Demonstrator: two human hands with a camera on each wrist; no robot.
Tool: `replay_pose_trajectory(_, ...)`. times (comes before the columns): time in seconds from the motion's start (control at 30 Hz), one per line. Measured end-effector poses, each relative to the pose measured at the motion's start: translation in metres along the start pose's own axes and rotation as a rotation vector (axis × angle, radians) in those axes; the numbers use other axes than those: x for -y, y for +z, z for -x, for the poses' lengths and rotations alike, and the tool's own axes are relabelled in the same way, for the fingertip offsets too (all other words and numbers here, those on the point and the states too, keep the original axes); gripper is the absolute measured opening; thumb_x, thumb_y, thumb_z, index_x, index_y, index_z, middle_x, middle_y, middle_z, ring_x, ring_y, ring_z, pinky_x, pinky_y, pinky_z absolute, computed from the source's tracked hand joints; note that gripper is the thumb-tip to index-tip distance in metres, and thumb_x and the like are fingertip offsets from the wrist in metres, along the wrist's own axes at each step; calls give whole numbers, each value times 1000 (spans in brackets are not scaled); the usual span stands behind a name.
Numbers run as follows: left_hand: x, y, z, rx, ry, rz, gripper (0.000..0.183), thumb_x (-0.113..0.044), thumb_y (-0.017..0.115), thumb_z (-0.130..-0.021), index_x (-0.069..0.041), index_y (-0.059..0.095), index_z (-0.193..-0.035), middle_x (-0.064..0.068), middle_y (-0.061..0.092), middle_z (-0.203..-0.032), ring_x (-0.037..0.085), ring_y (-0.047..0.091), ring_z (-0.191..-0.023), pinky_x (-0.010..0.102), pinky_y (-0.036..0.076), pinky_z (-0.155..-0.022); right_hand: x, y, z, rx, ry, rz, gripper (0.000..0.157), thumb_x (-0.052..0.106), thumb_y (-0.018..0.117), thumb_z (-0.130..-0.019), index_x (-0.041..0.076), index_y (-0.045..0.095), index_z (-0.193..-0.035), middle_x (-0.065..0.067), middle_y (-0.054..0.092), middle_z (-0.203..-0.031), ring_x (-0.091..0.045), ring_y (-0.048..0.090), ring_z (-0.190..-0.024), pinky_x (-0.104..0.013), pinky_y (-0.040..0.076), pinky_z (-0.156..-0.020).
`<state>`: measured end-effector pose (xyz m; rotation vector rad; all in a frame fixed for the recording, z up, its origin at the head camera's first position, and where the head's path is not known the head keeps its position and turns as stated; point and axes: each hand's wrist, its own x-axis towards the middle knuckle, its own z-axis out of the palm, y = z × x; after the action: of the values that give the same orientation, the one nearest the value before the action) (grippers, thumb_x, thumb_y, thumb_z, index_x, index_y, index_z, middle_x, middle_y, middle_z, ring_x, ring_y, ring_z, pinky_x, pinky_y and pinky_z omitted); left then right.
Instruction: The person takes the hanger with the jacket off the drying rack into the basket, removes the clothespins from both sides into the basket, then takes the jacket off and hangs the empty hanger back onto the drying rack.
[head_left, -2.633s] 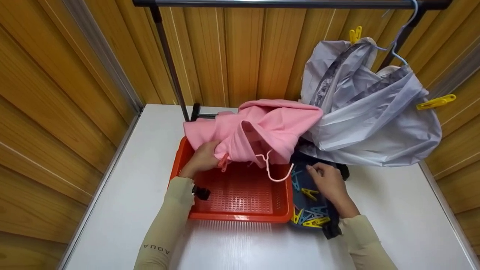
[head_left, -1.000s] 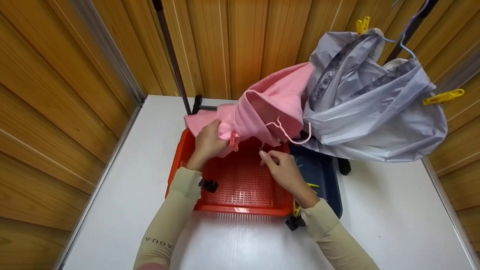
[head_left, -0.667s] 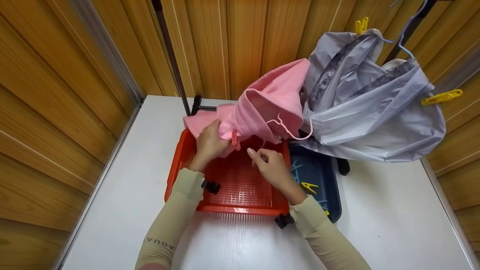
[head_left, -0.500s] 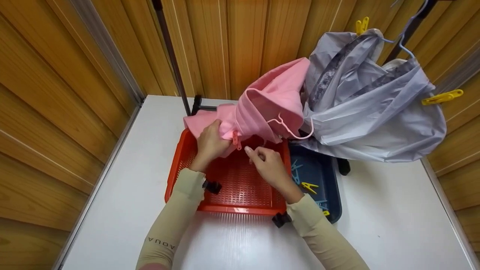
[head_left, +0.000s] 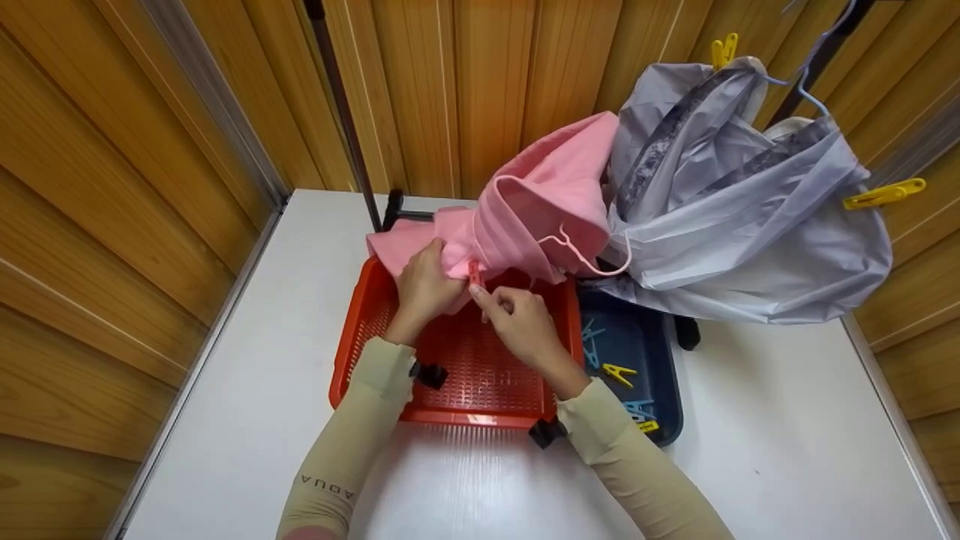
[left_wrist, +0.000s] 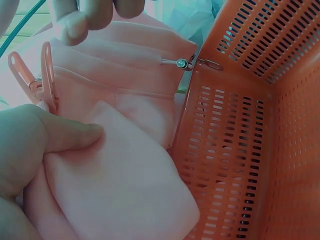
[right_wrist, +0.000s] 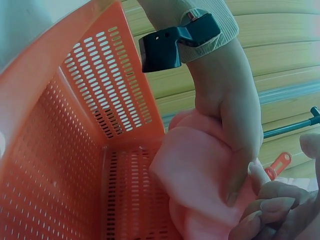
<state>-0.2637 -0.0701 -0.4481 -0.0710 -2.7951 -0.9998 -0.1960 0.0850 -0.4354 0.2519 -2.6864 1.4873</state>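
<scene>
My left hand (head_left: 429,283) grips a bunched fold of a pink garment (head_left: 551,202), thumb pressed on the cloth in the left wrist view. A red clothespin (head_left: 474,271) is clipped on the garment beside that hand; its two legs (left_wrist: 47,70) stand apart in the left wrist view. My right hand (head_left: 519,321) is right at the clothespin, thumb and loosely curled fingers (right_wrist: 272,205) apart with nothing between them. A pink hanger (head_left: 577,255) sticks out of the garment's opening. Beneath both hands is a red perforated basket (head_left: 480,420).
A navy tray (head_left: 671,360) with several blue and yellow clothespins (head_left: 619,373) stands right of the basket. Grey-white fabric (head_left: 750,225) hangs on a hanger at right with yellow clothespins (head_left: 885,193). A dark rack post (head_left: 341,112) rises behind, before wood-panelled walls.
My right hand has moved left from over the navy tray to the red clothespin. The garment's right part and the hanger have shifted up and right. My left hand keeps its hold.
</scene>
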Motion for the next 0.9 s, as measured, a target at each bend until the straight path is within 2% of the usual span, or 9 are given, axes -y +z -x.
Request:
replay_pose_trajectory(0.27, -1, 1, 1, 5, -20, -17, 49, -46, 69, -71, -11, 54, -102, 7, 60, -85, 24, 57, -76, 41, 45, -68, 0, 6, -3, -26, 19, 3, 48, 58, 49, -85, 17, 61, -63, 2, 45, -51, -14, 41, -49, -26, 32, -48)
replay_pose_trajectory(0.5, -2, 2, 1, -6, -23, -43, 47, -44, 68, -70, -13, 55, -103, 7, 62, -88, 27, 59, -79, 44, 46, -68, 1, 7, -5, -39, 30, -10, 49, 55, 49, -86, 13, 63, -65, 4, 49, -54, -14, 44, -54, -27, 35, -52)
replay_pose_trajectory(0.73, -2, 1, 2, -27, 5, -34, 45, -42, 69, -71, -11, 55, -101, 9, 62, -85, 28, 59, -77, 44, 46, -67, 3, 7, -5, -51, 3, -43, 45, 40, 55, -88, 2, 64, -65, 6, 44, -49, -11, 37, -49, -24, 30, -49)
replay_pose_trajectory(0.9, -2, 1, 1, -18, -5, -28, 46, -44, 69, -71, -11, 55, -101, 8, 61, -86, 27, 59, -78, 44, 46, -68, 3, 6, -4, -50, -1, -70, 42, 36, 56, -88, 2, 62, -66, 6, 41, -49, -9, 35, -47, -23, 27, -46)
